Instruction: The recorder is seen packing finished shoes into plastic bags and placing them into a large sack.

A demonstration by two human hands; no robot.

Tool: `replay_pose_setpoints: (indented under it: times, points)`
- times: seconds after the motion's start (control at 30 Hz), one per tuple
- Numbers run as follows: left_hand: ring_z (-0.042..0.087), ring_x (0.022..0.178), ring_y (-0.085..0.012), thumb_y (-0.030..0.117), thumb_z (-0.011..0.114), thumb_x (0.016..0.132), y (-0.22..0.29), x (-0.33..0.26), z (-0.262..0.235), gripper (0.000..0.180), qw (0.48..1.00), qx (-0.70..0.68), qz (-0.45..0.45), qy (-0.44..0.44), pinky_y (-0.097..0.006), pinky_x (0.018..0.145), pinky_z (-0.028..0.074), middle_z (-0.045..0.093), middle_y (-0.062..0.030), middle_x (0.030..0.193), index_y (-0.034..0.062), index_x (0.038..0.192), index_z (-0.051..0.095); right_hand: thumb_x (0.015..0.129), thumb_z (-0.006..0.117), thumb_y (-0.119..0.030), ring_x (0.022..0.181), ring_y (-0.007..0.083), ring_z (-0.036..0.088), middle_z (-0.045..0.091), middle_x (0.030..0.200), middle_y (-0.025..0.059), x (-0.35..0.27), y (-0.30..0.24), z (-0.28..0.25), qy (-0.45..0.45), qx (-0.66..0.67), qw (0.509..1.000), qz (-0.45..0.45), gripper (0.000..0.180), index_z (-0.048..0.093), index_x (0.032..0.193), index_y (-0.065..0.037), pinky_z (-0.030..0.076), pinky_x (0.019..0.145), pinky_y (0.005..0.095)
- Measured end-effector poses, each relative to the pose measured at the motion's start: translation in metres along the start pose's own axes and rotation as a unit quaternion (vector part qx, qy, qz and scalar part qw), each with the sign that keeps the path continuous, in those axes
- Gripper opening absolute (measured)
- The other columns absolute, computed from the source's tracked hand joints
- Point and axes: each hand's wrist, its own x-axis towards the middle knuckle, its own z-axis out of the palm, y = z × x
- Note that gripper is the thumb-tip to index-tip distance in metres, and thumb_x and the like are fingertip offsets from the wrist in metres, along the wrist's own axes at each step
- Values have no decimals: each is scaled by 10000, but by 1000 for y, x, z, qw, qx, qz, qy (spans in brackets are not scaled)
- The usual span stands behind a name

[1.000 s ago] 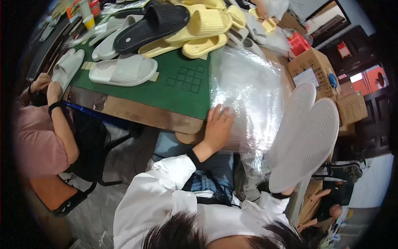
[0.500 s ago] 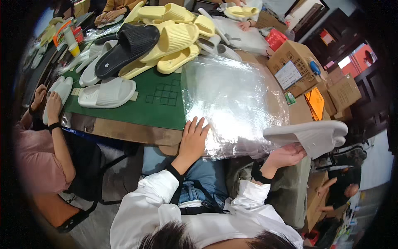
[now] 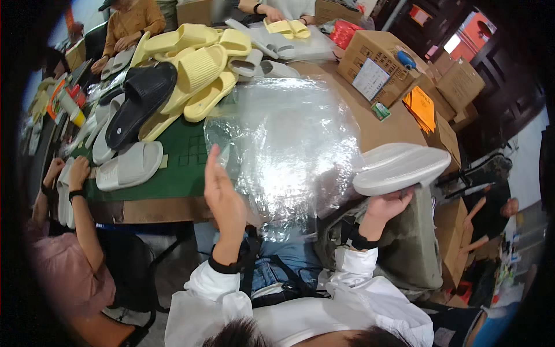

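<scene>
My right hand [image 3: 388,205] grips a pair of pale grey slide slippers [image 3: 399,168] from below, off the table's right front edge. They are pressed together and lie on their sides, with the soles showing. My left hand [image 3: 225,199] is raised at the left edge of the clear plastic bags [image 3: 283,133], fingers stretched out and nothing in it. The shiny bags lie flat in front of me, and their near end hangs over the table edge. Whether the left fingertips touch the film I cannot tell.
Left of the bags, yellow slides [image 3: 193,75] and a black slide [image 3: 141,104] are heaped on a green mat [image 3: 179,173], a grey slide [image 3: 130,165] beside them. A cardboard box [image 3: 376,66] and orange packets [image 3: 420,109] stand right. Co-workers handle slippers at left and far side.
My left hand has lifted off the bags' near left corner and turned on edge. The slippers in my right hand have rolled, bringing their soles into view. The whole view has shifted.
</scene>
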Motion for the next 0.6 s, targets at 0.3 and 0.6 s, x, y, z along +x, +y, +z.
replay_pose_setpoints:
  times: [0.3,0.6]
  points:
    - [253,1340,-288,281,331,995,64,25,49,464,954,-293,-60,26,-459,1085,191,263,-127,1452,58,1400,286,905,471,-368,1173,231,470,553,1235,48,-5,13,-20,-115,13,989,90,382,566,1166,-105,329,1021,405]
    - [294,1314,-294,140,310,953,-11,-31,97,459,948,-245,-199,-42,-399,1090,215,230,-196,1452,91,1409,299,912,420,-352,1139,264,492,562,1199,114,-11,17,-31,4,-13,997,80,442,522,1187,-21,339,1012,391]
